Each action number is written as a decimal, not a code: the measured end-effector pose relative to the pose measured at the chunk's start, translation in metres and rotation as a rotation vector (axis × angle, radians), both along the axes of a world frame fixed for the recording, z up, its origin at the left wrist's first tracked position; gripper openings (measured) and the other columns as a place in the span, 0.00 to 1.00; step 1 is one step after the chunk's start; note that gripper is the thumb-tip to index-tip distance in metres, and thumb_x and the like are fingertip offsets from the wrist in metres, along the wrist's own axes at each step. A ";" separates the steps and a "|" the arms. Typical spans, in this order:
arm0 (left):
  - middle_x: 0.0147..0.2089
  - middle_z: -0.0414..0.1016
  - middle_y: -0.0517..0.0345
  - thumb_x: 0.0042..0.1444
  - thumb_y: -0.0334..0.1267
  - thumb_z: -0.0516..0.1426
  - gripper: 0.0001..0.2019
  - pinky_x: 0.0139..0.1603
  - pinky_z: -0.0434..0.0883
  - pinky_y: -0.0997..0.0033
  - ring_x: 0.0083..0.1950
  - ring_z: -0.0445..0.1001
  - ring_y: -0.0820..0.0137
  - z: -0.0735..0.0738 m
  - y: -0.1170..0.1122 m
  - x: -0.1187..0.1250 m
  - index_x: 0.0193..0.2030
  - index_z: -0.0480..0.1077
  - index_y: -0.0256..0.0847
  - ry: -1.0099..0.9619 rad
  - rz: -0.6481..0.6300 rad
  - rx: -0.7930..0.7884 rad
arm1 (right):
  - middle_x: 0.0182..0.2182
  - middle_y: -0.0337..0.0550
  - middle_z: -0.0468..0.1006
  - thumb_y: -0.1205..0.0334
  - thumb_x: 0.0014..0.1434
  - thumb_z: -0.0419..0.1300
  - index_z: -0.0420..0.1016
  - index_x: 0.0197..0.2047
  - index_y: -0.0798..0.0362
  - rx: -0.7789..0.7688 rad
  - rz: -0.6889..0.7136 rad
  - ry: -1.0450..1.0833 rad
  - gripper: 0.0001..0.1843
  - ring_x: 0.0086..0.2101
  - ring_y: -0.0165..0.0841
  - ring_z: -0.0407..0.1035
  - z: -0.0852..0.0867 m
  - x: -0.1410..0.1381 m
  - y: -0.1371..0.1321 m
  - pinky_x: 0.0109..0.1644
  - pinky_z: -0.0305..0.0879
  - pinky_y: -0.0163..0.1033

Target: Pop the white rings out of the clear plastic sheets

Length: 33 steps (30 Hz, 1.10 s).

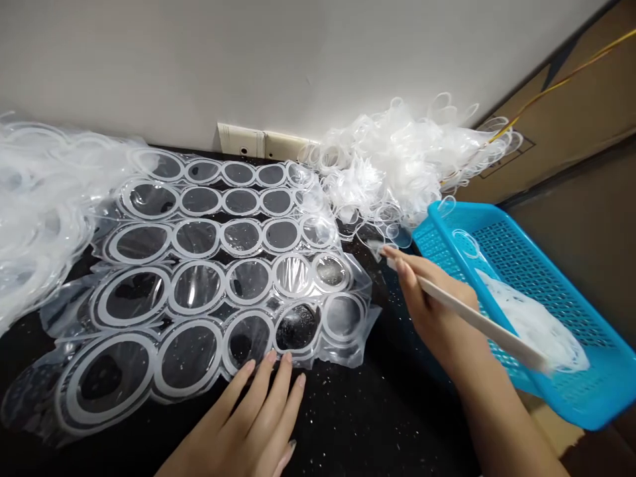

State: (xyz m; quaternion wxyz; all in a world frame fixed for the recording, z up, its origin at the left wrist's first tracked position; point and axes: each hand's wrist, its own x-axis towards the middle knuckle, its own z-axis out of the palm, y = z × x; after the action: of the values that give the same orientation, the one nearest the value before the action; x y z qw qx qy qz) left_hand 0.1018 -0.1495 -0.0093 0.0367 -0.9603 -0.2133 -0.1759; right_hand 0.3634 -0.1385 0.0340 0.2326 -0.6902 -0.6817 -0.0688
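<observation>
A clear film sheet [223, 308] printed or molded with rows of white rings lies flat on the dark tabletop. My left hand [248, 417] rests with fingers stretched out, fingertips at the sheet's near edge by the bottom row. To the right of the sheet, my right hand [442, 311] is closed around a long, flat, pale stick-like tool [491, 331], whose back end points toward the blue basket. By its fingertips is a small translucent piece [376, 250]; whether it belongs to the tool I cannot tell.
Translucent ringed film is heaped at left [40, 212]. A tangled pile of thin clear rings [397, 152] stands against the wall. The blue plastic basket [551, 265], at right, holds white rings [539, 324]. Behind it are cardboard [571, 126] and a yellow cord [561, 83].
</observation>
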 end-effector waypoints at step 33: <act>0.49 0.73 0.51 0.56 0.40 0.50 0.15 0.58 0.51 0.64 0.54 0.67 0.62 -0.009 0.011 0.043 0.47 0.67 0.38 -0.097 -0.120 0.000 | 0.45 0.55 0.74 0.68 0.61 0.49 0.70 0.47 0.65 -0.087 0.511 -0.073 0.15 0.49 0.38 0.65 -0.015 -0.024 -0.035 0.53 0.66 0.44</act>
State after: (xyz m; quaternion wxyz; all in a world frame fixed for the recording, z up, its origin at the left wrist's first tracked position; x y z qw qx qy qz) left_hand 0.1450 -0.1387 -0.0187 0.0155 -0.9618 -0.1567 -0.2241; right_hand 0.3393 -0.1737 0.0190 0.1875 -0.5021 -0.8442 -0.0034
